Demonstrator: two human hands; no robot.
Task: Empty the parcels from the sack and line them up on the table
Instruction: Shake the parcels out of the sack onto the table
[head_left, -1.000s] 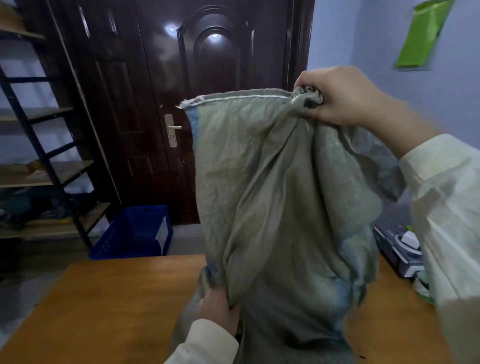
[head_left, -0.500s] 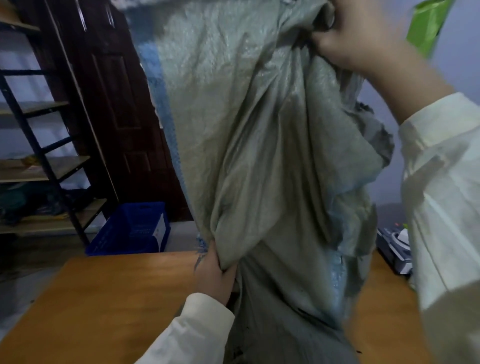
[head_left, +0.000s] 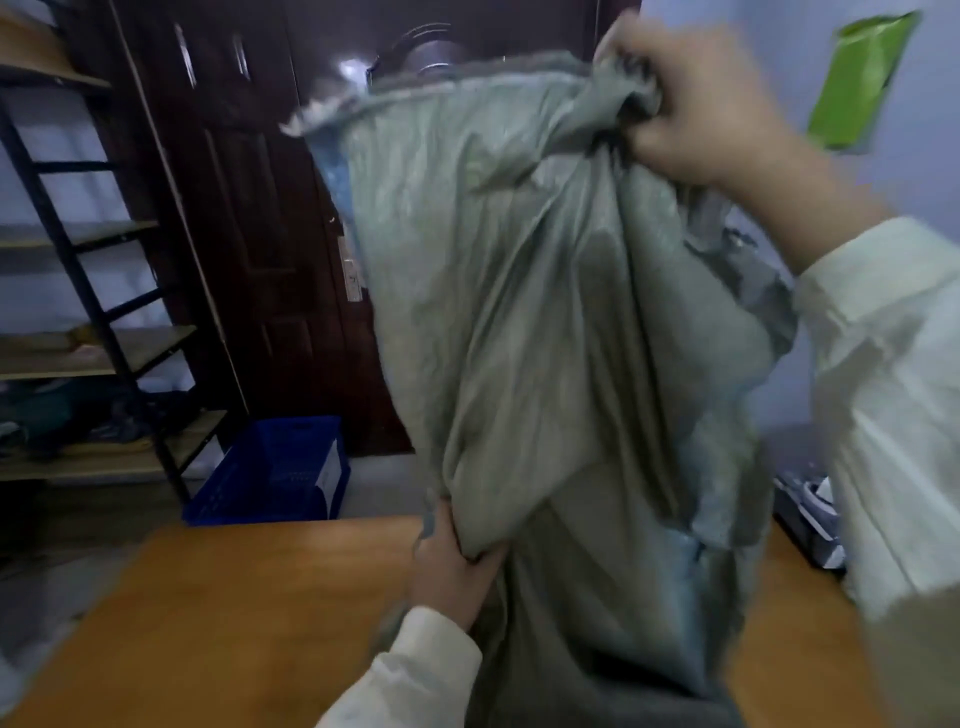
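Held the sack upended above the table near its right edge. Right hand fingers clenched round the top corner, left hand pinching a lower fold. Emptying step, seemingly; 0 parcels visible. Next: probably shaking contents loose.

The surface is an orange-brown wooden tabletop. The lower part of the grey-green woven sack appears to come down to it at the near middle. At the far right edge lies a dark device with white parts, partly hidden.
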